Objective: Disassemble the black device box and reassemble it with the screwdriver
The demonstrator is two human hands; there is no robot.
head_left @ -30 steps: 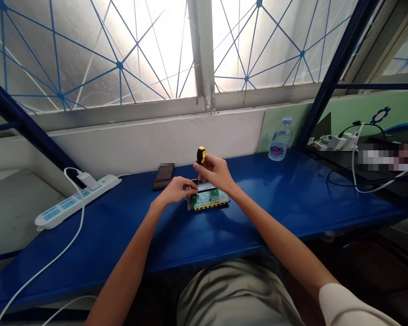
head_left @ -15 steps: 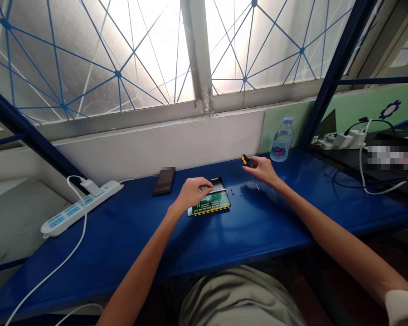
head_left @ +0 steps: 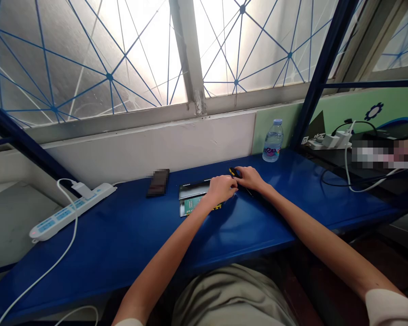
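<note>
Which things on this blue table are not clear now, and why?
In the head view:
Right side of the flat green circuit board: hidden behind the bare left hand and forearm.
Whatever the left hand may hold: too small to tell.
Part of the black-and-yellow screwdriver handle: covered by the bare right hand.
End of the left white cable: cut off by the bottom edge.

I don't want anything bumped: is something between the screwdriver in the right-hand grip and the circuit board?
Yes: in this view, the left-hand grip and forearm lie between the screwdriver in the right-hand grip and the visible part of the circuit board. Whether they touch the board is unclear.
</note>
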